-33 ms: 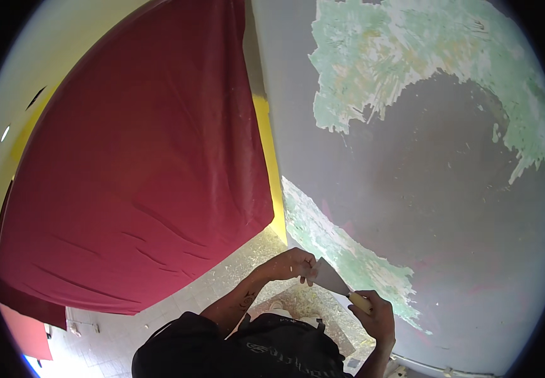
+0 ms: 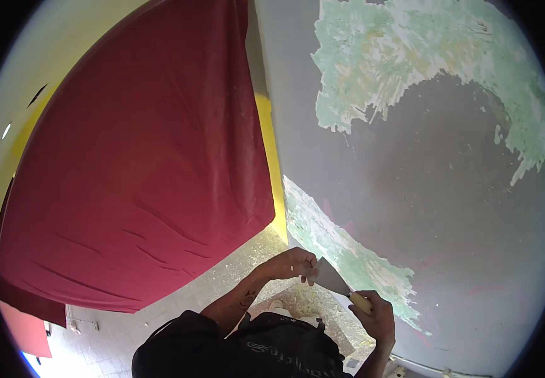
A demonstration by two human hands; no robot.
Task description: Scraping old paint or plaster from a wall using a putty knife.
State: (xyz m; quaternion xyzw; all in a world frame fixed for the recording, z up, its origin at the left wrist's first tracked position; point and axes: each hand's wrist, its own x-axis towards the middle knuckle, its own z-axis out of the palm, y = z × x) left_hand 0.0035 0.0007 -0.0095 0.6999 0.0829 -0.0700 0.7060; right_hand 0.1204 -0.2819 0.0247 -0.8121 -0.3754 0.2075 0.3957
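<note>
A patchy grey wall (image 2: 423, 170) fills the right; a red sheet (image 2: 140, 157), the left. Lower centre, the right hand (image 2: 381, 317) grips a scraper (image 2: 331, 276) by its handle; the left hand (image 2: 293, 264) pinches its blade, so a slip could nick fingertips.

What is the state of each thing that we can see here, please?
Scraper, held at a tilt.
Right hand, closed around the handle.
Left hand, at the blade end; grip unclear.
Red sheet, creased low down.
Grey wall, patchy.
Floor, speckled near the wall.
</note>
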